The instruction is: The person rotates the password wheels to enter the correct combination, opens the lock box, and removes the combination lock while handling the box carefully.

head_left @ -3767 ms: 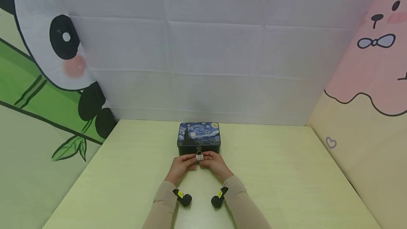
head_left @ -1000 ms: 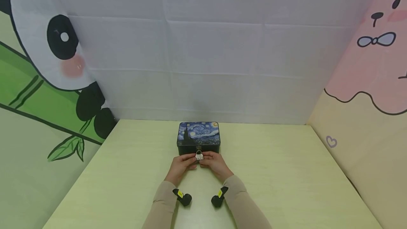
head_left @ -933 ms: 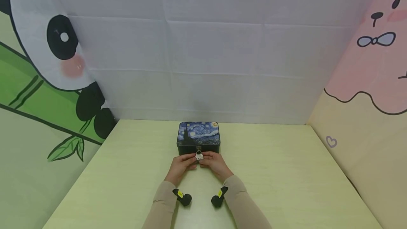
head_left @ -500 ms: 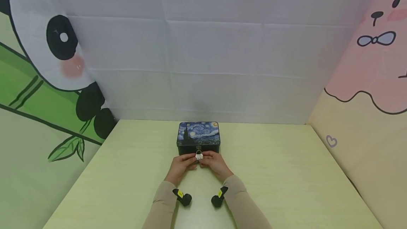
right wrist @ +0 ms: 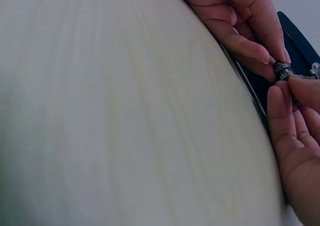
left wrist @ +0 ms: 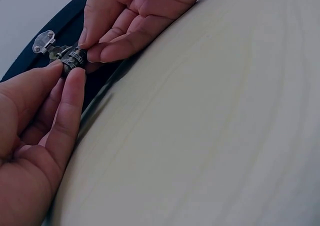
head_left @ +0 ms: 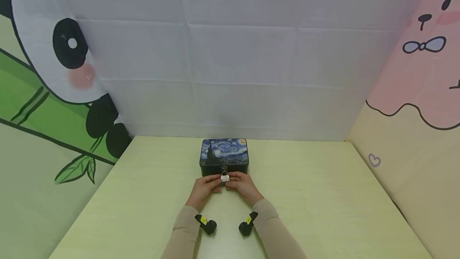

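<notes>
Between the pinching fingers (left wrist: 70,98) of our left hand (head_left: 203,189) and right hand (head_left: 246,187) sits the combination padlock (left wrist: 73,61), against the Starry Night tin (head_left: 224,152), so we should steady it and roll one number wheel (right wrist: 285,72) at a time.

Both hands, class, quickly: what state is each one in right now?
Left hand: holding the padlock, pinched.
Right hand: holding the same padlock, pinched.

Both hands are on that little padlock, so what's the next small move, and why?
Probably have the right hand turn one number dial while the left hand steadies the padlock: both pinch it, its dials are showing, and it hangs on the clasp of the closed box.
</notes>
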A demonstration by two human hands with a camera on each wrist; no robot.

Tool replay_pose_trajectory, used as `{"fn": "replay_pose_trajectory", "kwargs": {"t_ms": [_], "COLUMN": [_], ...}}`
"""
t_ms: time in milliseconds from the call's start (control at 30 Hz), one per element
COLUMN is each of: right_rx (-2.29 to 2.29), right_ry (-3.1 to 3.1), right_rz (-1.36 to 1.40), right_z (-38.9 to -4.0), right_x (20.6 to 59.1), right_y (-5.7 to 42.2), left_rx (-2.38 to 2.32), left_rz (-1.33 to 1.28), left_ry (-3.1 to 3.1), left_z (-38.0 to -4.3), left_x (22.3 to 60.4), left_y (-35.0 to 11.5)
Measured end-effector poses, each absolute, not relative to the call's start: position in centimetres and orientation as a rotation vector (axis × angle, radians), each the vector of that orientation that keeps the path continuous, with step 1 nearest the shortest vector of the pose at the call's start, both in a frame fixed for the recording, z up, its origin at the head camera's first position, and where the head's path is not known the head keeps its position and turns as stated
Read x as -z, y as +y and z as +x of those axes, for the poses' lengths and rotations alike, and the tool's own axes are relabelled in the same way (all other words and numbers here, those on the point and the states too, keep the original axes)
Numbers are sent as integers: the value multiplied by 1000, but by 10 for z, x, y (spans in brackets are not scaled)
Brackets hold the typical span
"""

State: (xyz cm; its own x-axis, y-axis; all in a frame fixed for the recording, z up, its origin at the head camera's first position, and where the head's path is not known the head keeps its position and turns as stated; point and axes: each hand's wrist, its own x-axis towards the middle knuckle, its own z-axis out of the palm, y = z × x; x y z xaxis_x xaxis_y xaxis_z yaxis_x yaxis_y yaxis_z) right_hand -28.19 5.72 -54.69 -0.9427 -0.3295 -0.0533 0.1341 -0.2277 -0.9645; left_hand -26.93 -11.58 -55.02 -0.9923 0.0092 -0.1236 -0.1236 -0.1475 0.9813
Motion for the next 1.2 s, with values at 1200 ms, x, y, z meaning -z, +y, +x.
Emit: {"fn": "replay_pose_trajectory", "kwargs": {"t_ms": [1200], "right_rx": [2210], "right_ry": [1821], "right_rz": [-271], "right_z": [-282], "right_x": [551], "right_y": [56], "left_rx": [-2331], "left_rz": [-124], "left_ry": [1989], "left_z": [-267], "left_x": [548], "left_y": [-115]}}
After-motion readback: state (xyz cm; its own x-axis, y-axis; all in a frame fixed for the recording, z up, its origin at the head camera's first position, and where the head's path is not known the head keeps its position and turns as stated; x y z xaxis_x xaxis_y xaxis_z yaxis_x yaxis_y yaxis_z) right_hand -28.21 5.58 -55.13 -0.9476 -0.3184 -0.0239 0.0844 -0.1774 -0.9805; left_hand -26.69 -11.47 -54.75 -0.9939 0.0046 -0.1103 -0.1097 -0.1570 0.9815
